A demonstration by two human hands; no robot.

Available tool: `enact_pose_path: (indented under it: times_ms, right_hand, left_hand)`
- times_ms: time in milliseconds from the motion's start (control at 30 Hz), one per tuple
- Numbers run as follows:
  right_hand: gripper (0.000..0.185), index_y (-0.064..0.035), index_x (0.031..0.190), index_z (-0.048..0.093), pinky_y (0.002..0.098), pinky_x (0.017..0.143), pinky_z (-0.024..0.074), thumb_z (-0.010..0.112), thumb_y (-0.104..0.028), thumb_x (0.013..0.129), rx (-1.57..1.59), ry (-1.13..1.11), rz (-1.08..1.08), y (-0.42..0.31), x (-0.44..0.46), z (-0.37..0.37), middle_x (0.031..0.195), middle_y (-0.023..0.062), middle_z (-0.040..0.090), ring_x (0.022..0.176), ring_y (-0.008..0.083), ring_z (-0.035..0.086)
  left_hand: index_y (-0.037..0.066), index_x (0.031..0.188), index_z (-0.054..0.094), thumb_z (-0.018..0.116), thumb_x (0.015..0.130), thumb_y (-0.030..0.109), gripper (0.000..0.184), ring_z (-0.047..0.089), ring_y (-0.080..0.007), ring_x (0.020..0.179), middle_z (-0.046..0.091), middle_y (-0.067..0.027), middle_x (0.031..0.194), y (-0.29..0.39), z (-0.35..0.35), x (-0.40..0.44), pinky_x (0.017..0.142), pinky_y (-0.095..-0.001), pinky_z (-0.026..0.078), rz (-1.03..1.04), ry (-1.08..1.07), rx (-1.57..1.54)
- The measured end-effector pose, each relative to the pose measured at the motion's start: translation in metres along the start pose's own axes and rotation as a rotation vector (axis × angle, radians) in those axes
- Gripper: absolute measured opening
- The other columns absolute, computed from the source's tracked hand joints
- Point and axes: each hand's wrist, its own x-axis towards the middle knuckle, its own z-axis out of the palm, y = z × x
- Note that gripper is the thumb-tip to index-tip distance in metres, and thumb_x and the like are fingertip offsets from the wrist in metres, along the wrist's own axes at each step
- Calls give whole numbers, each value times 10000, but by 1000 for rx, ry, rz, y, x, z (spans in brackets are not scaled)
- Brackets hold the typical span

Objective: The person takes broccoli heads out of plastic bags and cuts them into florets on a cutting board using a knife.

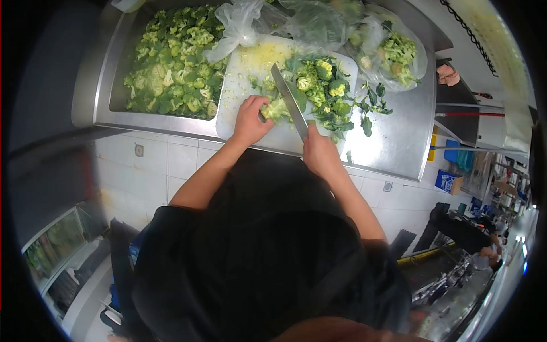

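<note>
My left hand [250, 121] is closed round a pale green broccoli stem [276, 109] on the white cutting board [232, 108]. The handle of a large knife [289, 98] is in my right hand [322, 149], its blade slanting up and left across the broccoli piece. Just right of the blade, a heap of broccoli florets and leaves [325, 91] lies on the board. Small green crumbs are scattered over the board's left part.
A metal sink [165, 121] full of cut florets is at the left. Clear plastic bags [319, 25] lie behind the board, and a bag of broccoli [396, 54] sits at the back right. Loose leaves [367, 108] rest on the steel counter [399, 134]. A person [464, 231] is far right.
</note>
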Motion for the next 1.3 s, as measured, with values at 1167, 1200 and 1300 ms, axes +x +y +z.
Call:
enact_pose_path:
  times_ms: [1167,1200,1300]
  right_hand:
    - [328,4,1301,472,314,448,453,548,-115,1004,408,429,104,56,-6,-54,673,44,568,500,113,523]
    - [299,-5,1257,490,390,538,487,555,-124,990,455,424,195,50,-15,-71,738,135,621,582,239,601]
    - [192,-5,1164,494,312,440,447,542,-92,1000,521,518,241,73,-29,-86,652,25,536,484,114,509]
  left_hand:
    - [55,1127,613,799,692,171,487,651,-266,881,656,-112,1026,66,-22,55,796,-358,528,119,-1,-265]
    - [77,1121,619,801,698,205,478,652,-290,892,658,-116,1038,87,-11,73,801,-379,530,198,-78,-165]
    - [104,1091,629,812,690,279,474,653,-342,948,677,-137,1042,121,31,126,826,-424,528,77,-227,-37]
